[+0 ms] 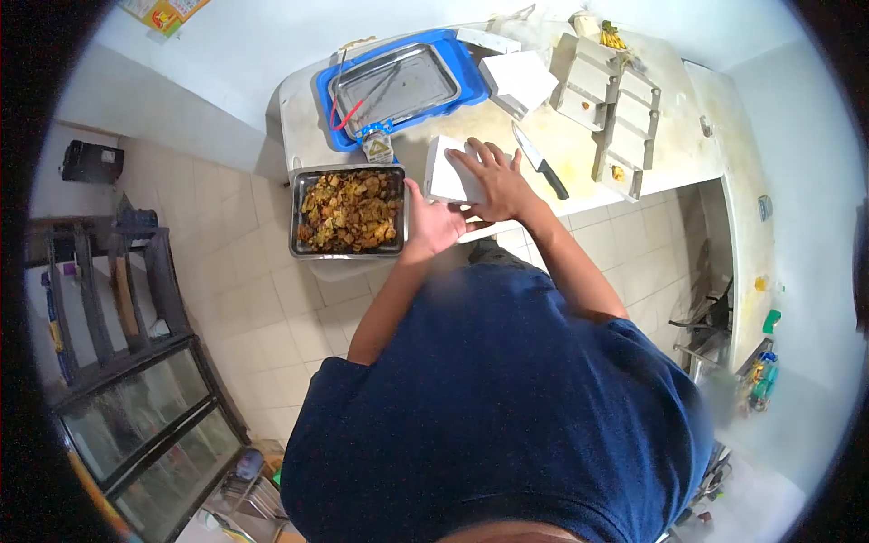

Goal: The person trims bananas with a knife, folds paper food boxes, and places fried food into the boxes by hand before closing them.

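A closed white box [445, 179] stands near the counter's front edge. On its top and right side lies my right hand [500, 181], fingers spread. My left hand [433, 224] is between that box and a metal tray [293, 213] of browned food pieces [353, 210]; its palm is turned up, its fingers are apart, and nothing shows in it. The fingertips of my left hand come near the lower edge of the box. To the right of my right hand, a knife [550, 179] with a black handle lies on the counter.
Behind are a blue tray [472, 81] holding an empty metal tray [398, 86], red tongs [348, 116] and another white box [520, 80]. Open white boxes [625, 136] with bits of food stand at the right. A glass-doored cabinet [145, 416] is at the lower left.
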Demonstrator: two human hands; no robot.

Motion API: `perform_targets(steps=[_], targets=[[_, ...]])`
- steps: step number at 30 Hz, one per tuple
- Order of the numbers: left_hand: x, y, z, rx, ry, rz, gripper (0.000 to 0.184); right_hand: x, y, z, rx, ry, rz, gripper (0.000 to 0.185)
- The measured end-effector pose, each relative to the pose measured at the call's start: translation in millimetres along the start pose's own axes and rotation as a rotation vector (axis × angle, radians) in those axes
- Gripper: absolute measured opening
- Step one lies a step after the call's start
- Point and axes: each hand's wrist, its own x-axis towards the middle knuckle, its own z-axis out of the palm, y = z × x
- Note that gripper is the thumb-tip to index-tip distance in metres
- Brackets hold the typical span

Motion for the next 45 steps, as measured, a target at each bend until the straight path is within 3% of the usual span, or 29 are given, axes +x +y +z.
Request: perform_targets(steps=[4,10,17,23,29,32,35,41,44,45], targets=[[12.4,-4.6,3.3,0.006,0.072,0.059,0.105,-1.0,9.9,-1.3,0.083,-0.059,-0.036,0.109],[25.5,-3.9,-10.2,0.003,0.041,-0.048,0.084,-8.4,34.2,2.3,0.186,-0.103,-0.029,0.113],[27.8,0.3,-11.5,-0.014,-0.060,-0.099,0.080,-12.3,41.2,5.1,0.228,-0.093,-0.038,0.114],[31.8,-6.1,-10.2,0.021,0.099,-0.043,0.083,-11.0,46.0,5.1,0.231,-0.062,-0.055,0.112],[35.3,0.4,-20.2,-0.020,0.021,-0.050,0.084,-7.7,44.4,7.2,0.209,-0.006,-0.059,0.108],[39.1,6.8,-41.0,-0.062,-0.198,-0.101,0.082,-5.1,43.8,7.2,0.216,-0.027,-0.061,0.108],[38.1,4.3,-37.9,0.033,0.043,-0.038,0.076,-1.9,42.8,7.3,0.197,-0.052,-0.063,0.108],[36.6,2.8,-47.2,-0.012,0.075,-0.046,0.064,-0.3,41.0,11.9,0.194,-0.054,-0.075,0.104],[39.0,3.6,-62.9,-0.113,-0.069,-0.066,0.061,1.0,38.4,11.2,0.178,-0.084,-0.066,0.104],[37.5,2.9,-59.4,-0.088,-0.012,-0.044,0.060,1.6,34.8,7.1,0.166,-0.105,-0.058,0.104]])
